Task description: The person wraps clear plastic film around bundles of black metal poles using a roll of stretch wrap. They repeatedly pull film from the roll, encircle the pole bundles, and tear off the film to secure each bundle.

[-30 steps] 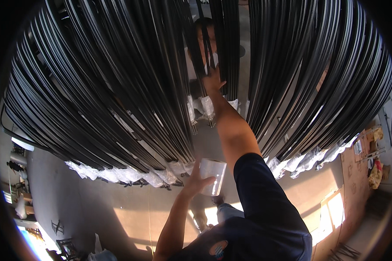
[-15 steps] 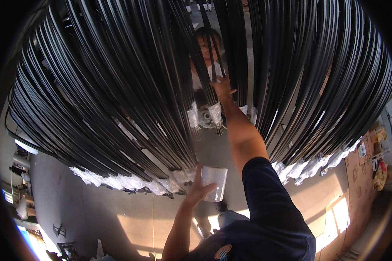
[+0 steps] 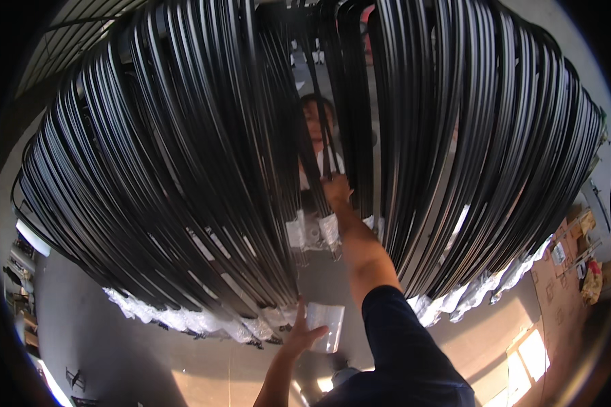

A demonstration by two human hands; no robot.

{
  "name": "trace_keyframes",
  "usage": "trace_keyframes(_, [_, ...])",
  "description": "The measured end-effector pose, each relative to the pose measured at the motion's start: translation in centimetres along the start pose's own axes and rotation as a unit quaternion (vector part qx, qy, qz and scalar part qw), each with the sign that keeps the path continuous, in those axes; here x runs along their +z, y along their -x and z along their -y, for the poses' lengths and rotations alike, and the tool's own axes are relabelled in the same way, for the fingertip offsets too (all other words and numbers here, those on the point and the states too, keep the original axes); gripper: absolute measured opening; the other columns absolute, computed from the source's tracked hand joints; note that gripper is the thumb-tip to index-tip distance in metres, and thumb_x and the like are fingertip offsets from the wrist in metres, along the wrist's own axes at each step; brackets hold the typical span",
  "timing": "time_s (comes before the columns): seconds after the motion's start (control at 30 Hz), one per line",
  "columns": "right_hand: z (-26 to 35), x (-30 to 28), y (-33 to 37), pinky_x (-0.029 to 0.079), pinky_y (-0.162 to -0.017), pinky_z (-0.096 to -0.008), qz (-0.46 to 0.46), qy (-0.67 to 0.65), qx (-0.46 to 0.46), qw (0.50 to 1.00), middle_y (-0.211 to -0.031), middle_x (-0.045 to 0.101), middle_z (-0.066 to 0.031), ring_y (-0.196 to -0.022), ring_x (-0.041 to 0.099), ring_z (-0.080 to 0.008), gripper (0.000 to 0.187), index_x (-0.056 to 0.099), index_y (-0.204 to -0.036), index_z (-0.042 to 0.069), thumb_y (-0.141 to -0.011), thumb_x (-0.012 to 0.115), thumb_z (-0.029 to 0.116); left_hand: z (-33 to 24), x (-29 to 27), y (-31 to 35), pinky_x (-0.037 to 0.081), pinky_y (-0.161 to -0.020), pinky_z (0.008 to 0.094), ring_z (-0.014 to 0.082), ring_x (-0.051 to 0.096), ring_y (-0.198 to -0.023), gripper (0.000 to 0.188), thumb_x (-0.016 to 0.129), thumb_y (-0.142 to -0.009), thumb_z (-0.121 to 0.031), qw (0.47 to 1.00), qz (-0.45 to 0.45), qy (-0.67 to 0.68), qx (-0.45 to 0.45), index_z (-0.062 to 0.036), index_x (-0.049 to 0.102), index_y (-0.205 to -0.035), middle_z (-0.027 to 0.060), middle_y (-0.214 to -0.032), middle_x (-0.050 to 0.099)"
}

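Long black strips (image 3: 210, 136) hang in dense rows in front of me, their lower ends wrapped in clear plastic film (image 3: 183, 316). Stretched forward into the gap at the middle, my right hand (image 3: 337, 190) is closed around a few thin black strips (image 3: 324, 139). Below that hand, a film-wrapped strip end (image 3: 328, 229) dangles. My left hand (image 3: 301, 334), lower and nearer my body, holds a wide roll of clear plastic film (image 3: 326, 327), thumb on its side. The fingers behind the roll are partly hidden.
Beyond the gap, another person (image 3: 316, 129) faces me, partly hidden by strips. Strips crowd both sides of my right arm. Cardboard boxes (image 3: 577, 227) stand at the far right. A small dark stool-like object (image 3: 75, 378) is on the floor at lower left.
My right hand has gone from spread fingers at the strips to closed around them. The whole view has tilted upward, so everything sits lower. My left hand keeps the film roll.
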State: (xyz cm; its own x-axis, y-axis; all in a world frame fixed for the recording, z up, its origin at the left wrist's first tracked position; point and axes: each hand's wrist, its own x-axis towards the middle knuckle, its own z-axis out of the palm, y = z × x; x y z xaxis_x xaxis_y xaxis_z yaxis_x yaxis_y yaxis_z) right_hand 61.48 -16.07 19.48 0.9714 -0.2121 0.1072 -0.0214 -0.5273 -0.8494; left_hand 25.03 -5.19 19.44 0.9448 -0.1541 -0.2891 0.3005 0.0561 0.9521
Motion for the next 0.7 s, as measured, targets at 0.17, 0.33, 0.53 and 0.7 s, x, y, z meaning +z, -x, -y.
trace_keyframes(0.17, [1.0, -0.8, 0.6, 0.024, -0.092, -0.0608, -0.018, -0.025, 0.030, 0.999, -0.110, 0.053, -0.0195, -0.105, 0.047, -0.0382, 0.037, 0.061, -0.101, 0.010, -0.075, 0.052, 0.034, -0.3, -0.1, 0.1, 0.027, -0.097, 0.0294, 0.0200, 0.024, -0.124, 0.099, 0.065, -0.070, -0.005, 0.999, 0.016, 0.021, -0.023, -0.0061, -0.010, -0.136, 0.0105, -0.140, 0.014])
trace_keyframes(0.33, [-1.5, 1.7, 0.3, 0.015, -0.094, -0.0598, -0.104, -0.060, -0.049, 0.992, -0.120, 0.046, -0.0180, -0.109, 0.043, -0.0379, 0.034, 0.060, -0.098, 0.009, -0.081, 0.049, 0.036, -0.2, 0.4, 0.0, 0.028, -0.095, 0.0289, 0.0201, 0.029, -0.122, 0.097, 0.064, -0.073, -0.008, 0.999, 0.003, 0.018, -0.029, -0.0076, -0.010, -0.136, 0.0114, -0.139, 0.017])
trace_keyframes(0.53, [-0.2, 1.8, -0.3, 0.042, -0.077, -0.0439, -0.116, -0.057, -0.054, 0.990, -0.094, 0.058, -0.0211, -0.091, 0.054, -0.0383, 0.030, 0.062, -0.084, 0.008, -0.081, 0.051, 0.035, -0.6, 1.6, 0.0, 0.031, -0.092, 0.0284, 0.0195, 0.037, -0.115, 0.098, 0.064, -0.073, -0.008, 1.000, -0.008, 0.017, -0.012, -0.0089, -0.011, -0.136, 0.0116, -0.134, 0.028])
trace_keyframes(0.7, [2.0, 2.4, 0.5, 0.046, -0.071, -0.0473, -0.147, 0.048, 0.009, 0.988, -0.085, 0.058, -0.0219, -0.082, 0.057, -0.0388, 0.029, 0.062, -0.094, 0.009, -0.084, 0.046, 0.031, 0.3, 1.0, 0.3, 0.032, -0.094, 0.0301, 0.0214, 0.034, -0.117, 0.108, 0.072, -0.068, -0.012, 0.999, 0.026, 0.014, -0.031, -0.0032, -0.013, -0.134, 0.0168, -0.136, 0.022])
